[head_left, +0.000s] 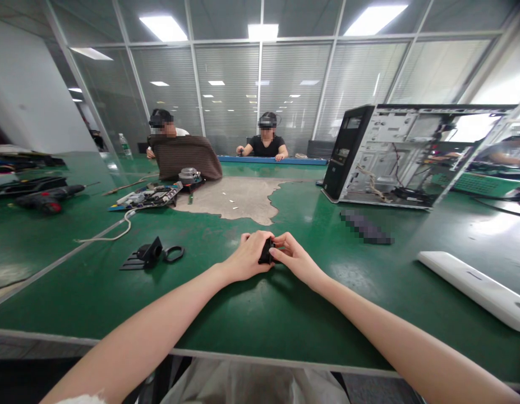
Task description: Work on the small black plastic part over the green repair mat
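Observation:
Between both hands is a small black part (265, 252), just above or on the green tabletop; its exact kind is hidden by the fingers. My left hand (248, 257) wraps round it from the left, fingers closed over its top and far side. From the right, my right hand (294, 257) pinches the same part with thumb and fingertips. Left of my hands lie a black slotted plastic bracket (147, 257) and, beside it, a black ring (174, 254) on the table.
A circuit board (152, 195) with a cable and a power drill (49, 196) lie to the left. An open computer case (386, 157) stands at the right, near a pixelated dark object (364, 227) and a long white device (474, 289). Two people sit across the table (226, 325).

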Demonstrator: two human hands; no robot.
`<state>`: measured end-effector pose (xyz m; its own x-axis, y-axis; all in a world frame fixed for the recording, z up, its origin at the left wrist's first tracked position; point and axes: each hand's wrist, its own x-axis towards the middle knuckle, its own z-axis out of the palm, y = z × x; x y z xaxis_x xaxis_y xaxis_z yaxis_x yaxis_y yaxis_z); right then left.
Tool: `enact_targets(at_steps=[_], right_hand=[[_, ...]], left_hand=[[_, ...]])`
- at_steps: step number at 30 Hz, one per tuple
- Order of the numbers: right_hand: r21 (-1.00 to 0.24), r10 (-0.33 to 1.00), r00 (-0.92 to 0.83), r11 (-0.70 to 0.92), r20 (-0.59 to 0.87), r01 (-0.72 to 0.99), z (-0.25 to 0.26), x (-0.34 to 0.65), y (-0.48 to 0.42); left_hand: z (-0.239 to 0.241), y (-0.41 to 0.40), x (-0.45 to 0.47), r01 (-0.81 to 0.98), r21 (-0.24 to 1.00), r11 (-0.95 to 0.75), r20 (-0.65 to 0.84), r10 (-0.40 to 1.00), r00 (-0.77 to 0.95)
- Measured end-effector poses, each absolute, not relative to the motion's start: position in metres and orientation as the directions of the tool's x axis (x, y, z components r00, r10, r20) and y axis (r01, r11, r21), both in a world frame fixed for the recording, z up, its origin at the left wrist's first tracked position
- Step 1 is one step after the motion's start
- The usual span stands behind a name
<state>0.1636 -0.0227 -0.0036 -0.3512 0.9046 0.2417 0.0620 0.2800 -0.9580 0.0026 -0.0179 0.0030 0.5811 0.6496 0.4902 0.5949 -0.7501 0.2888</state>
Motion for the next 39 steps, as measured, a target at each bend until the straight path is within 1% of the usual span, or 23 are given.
enact_targets(at_steps=[3,6,10,12,19,23,26,29,31,39], right_hand=[[-0.959,0.916,-0.334,0.267,0.221,0.096,-0.0036,0.1631,-0.0220],[-0.950,0.912,-0.337,0.287,0.233,0.123,-0.0025,0.1642,-0.0224],[-0.939,0.870,-0.411,0.333,0.272,0.082,0.0001,0.1665,-0.0259],[-0.936,0.860,-0.419,0.347,0.292,0.060,0.0010,0.1666,-0.0277],[-0.956,0.904,-0.344,0.290,0.256,0.052,-0.0015,0.1632,-0.0231],[-0.961,0.925,-0.309,0.260,0.221,0.091,-0.0022,0.1639,-0.0206],[-0.960,0.914,-0.341,0.265,0.219,0.095,0.0001,0.1653,-0.0227],[-0.958,0.881,-0.403,0.284,0.246,0.036,0.0033,0.1664,-0.0267],[-0.958,0.872,-0.415,0.286,0.258,0.006,0.0050,0.1664,-0.0289],[-0.966,0.917,-0.332,0.253,0.222,0.052,0.0012,0.1635,-0.0247]], left_hand=[[0.0027,-0.0177,0.0026,0.595,0.292,-0.749,0.490,0.651,0.580],[0.0029,-0.0178,0.0024,0.596,0.296,-0.747,0.488,0.654,0.578],[0.0036,-0.0183,0.0021,0.603,0.299,-0.739,0.480,0.663,0.574],[0.0038,-0.0186,0.0020,0.606,0.300,-0.736,0.475,0.667,0.574],[0.0033,-0.0182,0.0023,0.605,0.304,-0.736,0.474,0.668,0.574],[0.0022,-0.0174,0.0023,0.607,0.302,-0.736,0.474,0.668,0.574],[0.0021,-0.0174,0.0019,0.605,0.303,-0.736,0.476,0.667,0.573],[0.0026,-0.0177,0.0016,0.606,0.304,-0.735,0.475,0.668,0.572],[0.0029,-0.0179,0.0017,0.608,0.305,-0.733,0.475,0.670,0.570],[0.0032,-0.0176,0.0031,0.605,0.314,-0.732,0.475,0.672,0.567]])
